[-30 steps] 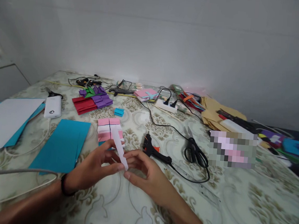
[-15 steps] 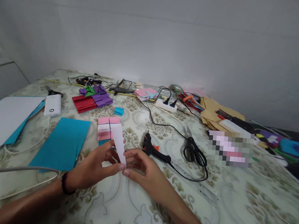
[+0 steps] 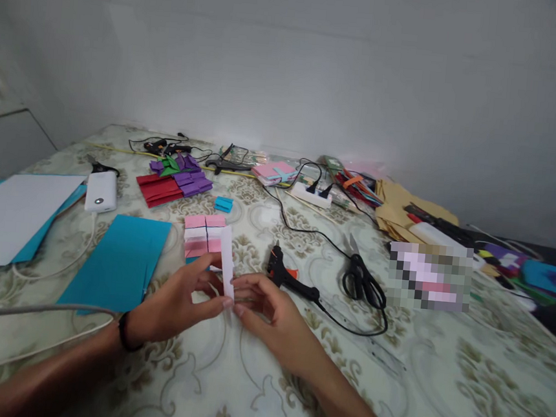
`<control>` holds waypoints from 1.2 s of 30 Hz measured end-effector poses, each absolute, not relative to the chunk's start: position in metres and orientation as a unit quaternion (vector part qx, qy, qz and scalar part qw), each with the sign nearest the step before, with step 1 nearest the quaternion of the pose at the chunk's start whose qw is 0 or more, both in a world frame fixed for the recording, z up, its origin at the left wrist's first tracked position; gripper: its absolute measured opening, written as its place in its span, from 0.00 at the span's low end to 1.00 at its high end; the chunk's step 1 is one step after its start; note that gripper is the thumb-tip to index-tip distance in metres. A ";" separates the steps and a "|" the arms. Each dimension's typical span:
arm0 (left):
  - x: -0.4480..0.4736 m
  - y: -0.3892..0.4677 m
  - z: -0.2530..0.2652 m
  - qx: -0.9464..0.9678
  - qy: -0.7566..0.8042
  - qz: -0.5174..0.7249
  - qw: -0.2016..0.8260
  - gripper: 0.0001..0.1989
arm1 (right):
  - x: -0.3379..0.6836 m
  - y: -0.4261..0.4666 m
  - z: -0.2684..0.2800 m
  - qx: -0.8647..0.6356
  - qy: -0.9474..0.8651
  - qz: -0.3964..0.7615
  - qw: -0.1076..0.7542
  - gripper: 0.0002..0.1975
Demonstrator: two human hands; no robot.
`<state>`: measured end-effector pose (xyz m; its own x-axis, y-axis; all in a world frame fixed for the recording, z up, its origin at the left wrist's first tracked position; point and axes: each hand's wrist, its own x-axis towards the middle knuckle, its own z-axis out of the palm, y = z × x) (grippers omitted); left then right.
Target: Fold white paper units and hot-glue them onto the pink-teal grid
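A narrow strip of white paper (image 3: 227,262) stands upright between my hands, its lower end pinched. My left hand (image 3: 187,298), with a black band at the wrist, grips it between thumb and fingers from the left. My right hand (image 3: 264,305) closes on the same strip from the right, thumb and fingertips near its lower edge. Just beyond lie pink folded papers (image 3: 198,234) with white strips and dark lines across them. Right of my right hand rests a black glue gun (image 3: 289,277).
Teal paper sheets (image 3: 118,259) lie left, beside a white power bank (image 3: 101,192) and white sheets (image 3: 19,212). Red folded paper (image 3: 157,189) and purple pieces (image 3: 193,181) sit farther back. Black scissors (image 3: 362,277) lie right, with their handles towards me. Behind is a white power strip (image 3: 311,195) with cords.
The white strip has turned and looks narrower and more upright. Both hands stay in nearly the same place around it. The view has shifted slightly.
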<state>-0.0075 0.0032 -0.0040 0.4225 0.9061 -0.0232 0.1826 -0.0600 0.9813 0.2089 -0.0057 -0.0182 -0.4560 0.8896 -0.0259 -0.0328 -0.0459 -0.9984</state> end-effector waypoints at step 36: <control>-0.018 0.007 -0.002 0.529 0.467 0.381 0.598 0.21 | 0.223 -0.005 -0.003 -0.352 -0.720 0.495 0.336 0.33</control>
